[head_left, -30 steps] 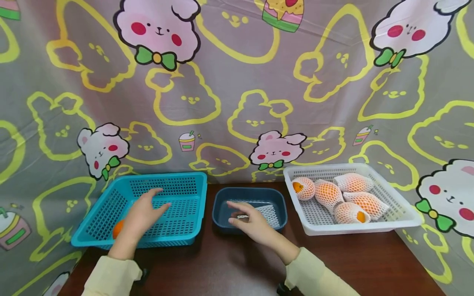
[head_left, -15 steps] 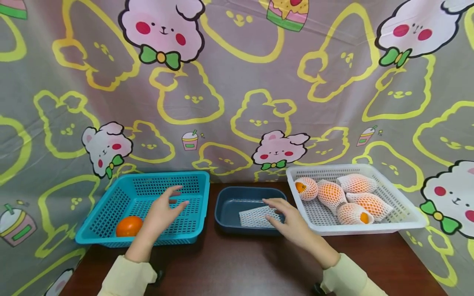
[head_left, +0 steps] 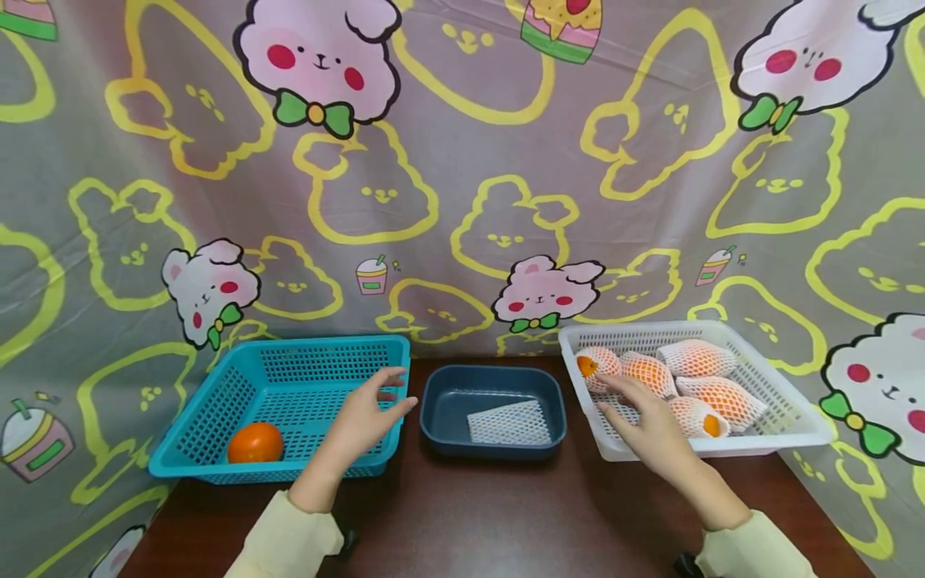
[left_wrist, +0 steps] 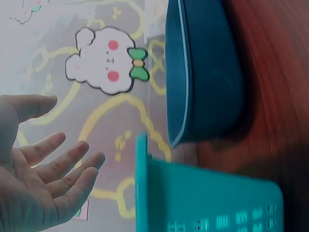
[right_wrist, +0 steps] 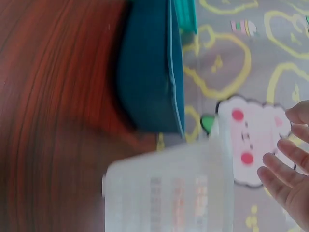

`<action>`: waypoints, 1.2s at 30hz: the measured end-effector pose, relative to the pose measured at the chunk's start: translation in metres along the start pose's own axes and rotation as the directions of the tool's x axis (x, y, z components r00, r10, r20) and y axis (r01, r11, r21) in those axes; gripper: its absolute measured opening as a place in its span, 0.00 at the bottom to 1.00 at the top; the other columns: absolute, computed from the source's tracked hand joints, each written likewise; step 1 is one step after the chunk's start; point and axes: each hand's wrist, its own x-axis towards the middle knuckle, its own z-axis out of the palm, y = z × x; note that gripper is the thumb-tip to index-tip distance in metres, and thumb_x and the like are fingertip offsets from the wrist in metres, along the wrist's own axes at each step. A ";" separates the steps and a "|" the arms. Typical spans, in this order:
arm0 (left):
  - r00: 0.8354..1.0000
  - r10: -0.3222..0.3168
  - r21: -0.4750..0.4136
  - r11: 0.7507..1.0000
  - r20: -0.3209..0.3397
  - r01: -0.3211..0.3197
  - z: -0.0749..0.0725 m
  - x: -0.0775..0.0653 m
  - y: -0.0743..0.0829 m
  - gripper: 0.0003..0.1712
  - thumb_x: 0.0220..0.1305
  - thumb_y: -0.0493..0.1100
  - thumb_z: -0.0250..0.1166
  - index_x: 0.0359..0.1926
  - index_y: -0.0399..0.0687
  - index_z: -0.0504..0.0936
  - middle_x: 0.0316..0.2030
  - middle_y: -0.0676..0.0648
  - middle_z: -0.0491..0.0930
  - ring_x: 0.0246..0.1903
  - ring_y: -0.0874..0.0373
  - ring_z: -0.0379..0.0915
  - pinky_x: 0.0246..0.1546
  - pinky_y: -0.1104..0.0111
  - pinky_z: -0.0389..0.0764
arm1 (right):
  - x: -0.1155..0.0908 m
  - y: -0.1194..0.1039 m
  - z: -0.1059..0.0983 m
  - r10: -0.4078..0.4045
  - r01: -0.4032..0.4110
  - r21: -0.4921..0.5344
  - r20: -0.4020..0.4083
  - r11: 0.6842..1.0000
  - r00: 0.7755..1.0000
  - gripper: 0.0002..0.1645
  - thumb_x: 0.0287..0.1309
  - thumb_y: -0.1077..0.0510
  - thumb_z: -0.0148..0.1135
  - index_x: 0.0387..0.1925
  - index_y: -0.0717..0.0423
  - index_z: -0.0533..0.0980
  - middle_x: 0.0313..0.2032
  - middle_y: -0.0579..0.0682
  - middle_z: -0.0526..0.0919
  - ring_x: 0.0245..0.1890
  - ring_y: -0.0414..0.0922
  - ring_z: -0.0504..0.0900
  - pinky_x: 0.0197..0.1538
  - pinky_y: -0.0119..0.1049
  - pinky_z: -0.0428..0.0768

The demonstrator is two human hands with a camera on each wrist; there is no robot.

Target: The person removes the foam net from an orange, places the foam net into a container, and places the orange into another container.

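My left hand [head_left: 361,421] hovers over the right side of the turquoise basket [head_left: 270,474], fingers apart and nothing held. A bare orange fruit [head_left: 256,443] lies in that basket's front left corner. Over the near left edge of the white basket [head_left: 723,446] hangs my right hand [head_left: 646,421], its fingers loosely spread and holding nothing. Several orange fruits in white foam nets, one of them a netted fruit [head_left: 719,401], lie in the white basket. The right hand partly covers the nearest ones. In both wrist views the fingers [left_wrist: 63,169] are relaxed and apart.
Between the baskets stands a dark blue tub [head_left: 455,449] with an empty white foam net [head_left: 509,424] lying flat inside. All three containers stand on a dark brown table [head_left: 462,514]. A patterned curtain [head_left: 448,160] hangs close behind them.
Both hands have moved to the right, the left across the turquoise basket, the right from above the blue tub to the white basket. The orange fruit and the foam net are now uncovered.
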 end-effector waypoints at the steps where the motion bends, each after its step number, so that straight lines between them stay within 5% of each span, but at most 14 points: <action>1: 1.000 -0.001 -0.007 1.000 0.000 0.001 0.003 0.000 0.002 0.31 0.69 0.46 0.69 0.70 0.47 0.72 0.61 0.41 0.78 0.59 0.39 0.75 0.50 0.49 0.82 | -0.001 0.003 -0.003 -0.001 0.001 -0.009 -0.014 1.000 1.000 0.26 0.56 0.69 0.72 0.58 0.62 0.80 0.53 0.58 0.84 0.48 0.55 0.82 0.52 0.19 0.73; 6: 1.000 0.021 -0.045 0.999 0.005 -0.021 0.016 -0.001 0.014 0.29 0.68 0.44 0.70 0.68 0.48 0.75 0.58 0.43 0.79 0.56 0.42 0.77 0.48 0.51 0.83 | -0.008 0.021 -0.021 0.038 -0.041 -0.052 -0.062 0.998 0.997 0.26 0.55 0.68 0.73 0.57 0.63 0.80 0.52 0.60 0.83 0.44 0.54 0.83 0.46 0.18 0.73; 11: 0.996 0.077 -0.063 0.995 0.041 -0.074 0.031 0.000 0.024 0.27 0.68 0.45 0.70 0.66 0.47 0.76 0.56 0.42 0.80 0.52 0.44 0.79 0.48 0.52 0.83 | -0.017 0.038 -0.037 0.155 -0.159 -0.112 -0.047 0.981 0.987 0.27 0.58 0.64 0.72 0.60 0.63 0.78 0.55 0.63 0.81 0.43 0.52 0.80 0.41 0.39 0.80; 16: 0.988 0.112 -0.091 0.991 0.108 -0.103 0.045 0.000 0.029 0.26 0.69 0.46 0.69 0.65 0.48 0.76 0.56 0.42 0.80 0.52 0.44 0.79 0.46 0.52 0.84 | -0.024 0.053 -0.045 0.228 -0.231 -0.116 -0.039 0.966 0.973 0.29 0.59 0.65 0.71 0.63 0.65 0.76 0.57 0.65 0.79 0.50 0.60 0.79 0.45 0.57 0.80; 27: 0.961 0.151 -0.203 0.974 0.233 -0.103 0.085 0.006 0.039 0.23 0.70 0.44 0.68 0.63 0.45 0.78 0.53 0.42 0.81 0.50 0.47 0.81 0.44 0.55 0.85 | -0.031 0.082 -0.058 0.292 -0.297 -0.182 -0.053 0.937 0.955 0.29 0.58 0.64 0.71 0.59 0.71 0.75 0.55 0.73 0.77 0.50 0.70 0.76 0.46 0.63 0.77; 36: 0.953 0.179 -0.355 0.931 0.244 -0.084 0.126 0.022 0.041 0.20 0.69 0.41 0.67 0.60 0.41 0.80 0.49 0.41 0.84 0.42 0.50 0.83 0.40 0.62 0.83 | -0.030 0.095 -0.062 0.328 -0.312 -0.261 0.019 0.914 0.945 0.31 0.56 0.57 0.75 0.56 0.71 0.76 0.54 0.75 0.75 0.54 0.73 0.72 0.50 0.71 0.70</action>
